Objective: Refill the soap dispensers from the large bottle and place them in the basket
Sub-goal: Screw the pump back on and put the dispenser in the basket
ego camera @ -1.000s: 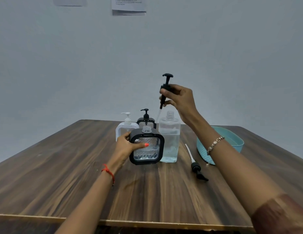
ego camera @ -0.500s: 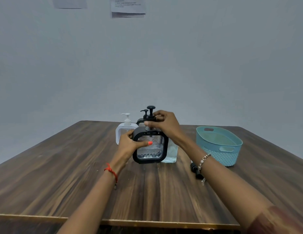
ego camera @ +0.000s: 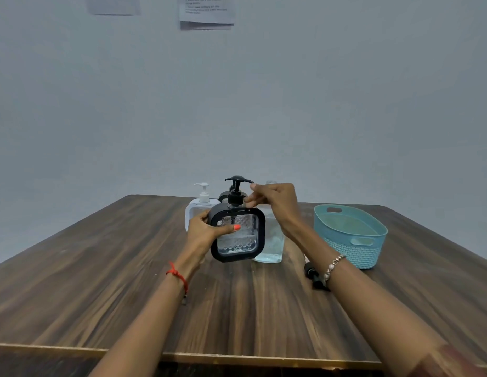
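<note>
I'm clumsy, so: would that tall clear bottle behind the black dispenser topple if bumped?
Possibly: the clear bottle stands tall and narrow, so a high push may tip it. Its neck looks uncapped, so liquid would likely spill. The liquid inside probably steadies it.

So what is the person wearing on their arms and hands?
The left hand has an orange-painted thumbnail and a red thread at the wrist. The right hand has a beaded bracelet at its wrist and a reddish-brown sleeve higher up.
</note>
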The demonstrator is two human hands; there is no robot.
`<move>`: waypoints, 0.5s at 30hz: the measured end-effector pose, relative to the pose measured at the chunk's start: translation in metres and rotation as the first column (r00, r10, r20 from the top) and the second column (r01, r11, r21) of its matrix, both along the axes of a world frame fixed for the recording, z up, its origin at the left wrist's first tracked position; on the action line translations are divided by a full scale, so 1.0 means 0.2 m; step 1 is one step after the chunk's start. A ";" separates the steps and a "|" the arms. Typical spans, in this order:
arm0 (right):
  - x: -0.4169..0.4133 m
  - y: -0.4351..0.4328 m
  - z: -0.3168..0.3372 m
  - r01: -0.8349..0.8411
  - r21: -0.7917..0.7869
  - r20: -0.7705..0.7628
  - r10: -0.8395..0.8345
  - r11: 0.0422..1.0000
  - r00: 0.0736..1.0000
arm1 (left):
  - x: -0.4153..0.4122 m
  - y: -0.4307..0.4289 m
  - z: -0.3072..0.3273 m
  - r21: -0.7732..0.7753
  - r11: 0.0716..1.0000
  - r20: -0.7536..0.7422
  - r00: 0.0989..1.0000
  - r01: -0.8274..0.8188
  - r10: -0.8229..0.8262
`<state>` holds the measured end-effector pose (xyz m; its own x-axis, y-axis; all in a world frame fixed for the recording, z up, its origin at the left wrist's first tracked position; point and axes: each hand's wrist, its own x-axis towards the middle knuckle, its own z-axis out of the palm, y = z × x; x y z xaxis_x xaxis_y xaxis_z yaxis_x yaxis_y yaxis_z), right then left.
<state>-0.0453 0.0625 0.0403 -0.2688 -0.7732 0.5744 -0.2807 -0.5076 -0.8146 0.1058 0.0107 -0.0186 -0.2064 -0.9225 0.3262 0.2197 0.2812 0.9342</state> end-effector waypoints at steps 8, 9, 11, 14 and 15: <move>0.00 -0.02 0.02 -0.103 0.149 -0.122 0.122 0.983 0.985 | 0.00 0.03 0.00 0.000 1.000 0.017 1.000 0.024 -0.024; 0.00 -0.02 0.02 -0.085 0.136 -0.129 0.103 0.987 0.986 | 0.00 0.03 0.00 -0.001 1.000 0.016 1.000 0.027 -0.027; -0.01 -0.01 0.01 -0.054 0.105 -0.144 0.069 0.993 0.987 | 0.00 0.03 0.00 -0.003 1.000 0.008 0.999 0.031 -0.031; -0.03 -0.01 0.02 -0.057 0.117 -0.148 0.074 0.992 0.986 | 0.00 0.03 -0.01 0.002 0.999 -0.011 0.999 0.035 -0.035; -0.03 -0.01 0.02 -0.066 0.144 -0.170 0.090 0.987 0.981 | 0.00 0.03 -0.01 0.000 0.999 -0.005 0.999 0.037 -0.037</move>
<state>-0.0523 0.0603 0.0450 -0.1089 -0.8623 0.4945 -0.3894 -0.4207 -0.8194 0.1064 0.0158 -0.0206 -0.2385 -0.9143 0.3273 0.2342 0.2730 0.9331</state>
